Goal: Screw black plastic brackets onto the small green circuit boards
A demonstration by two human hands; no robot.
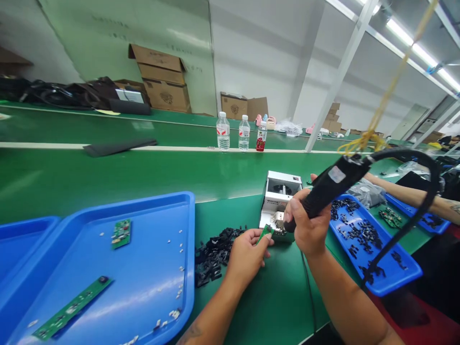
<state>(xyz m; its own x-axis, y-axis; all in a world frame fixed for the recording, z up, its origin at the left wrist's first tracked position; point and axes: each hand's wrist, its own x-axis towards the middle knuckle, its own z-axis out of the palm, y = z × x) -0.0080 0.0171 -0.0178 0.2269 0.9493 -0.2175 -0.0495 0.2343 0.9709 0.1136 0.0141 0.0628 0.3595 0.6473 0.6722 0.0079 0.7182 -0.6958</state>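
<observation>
My left hand [247, 256] pinches a small green circuit board [265, 232] between thumb and fingers. Wrapped in my right hand [311, 223] is a black electric screwdriver [328, 184], tilted with its lower end toward the board; its bit cannot be made out. The screwdriver hangs from a yellow cord [381, 112] and trails a thick black cable. Just beyond both hands stands a white screw feeder [275, 203], partly covered by my right hand. A heap of small black plastic parts [217, 254] lies on the green bench left of my left hand.
A large blue tray [189, 239] at left carries a short circuit board [121, 233], a long one [74, 306] and small white bits. At right, another blue tray [398, 282] holds black parts. Bottles [223, 134] stand behind. A co-worker's arm [413, 191] reaches in at right.
</observation>
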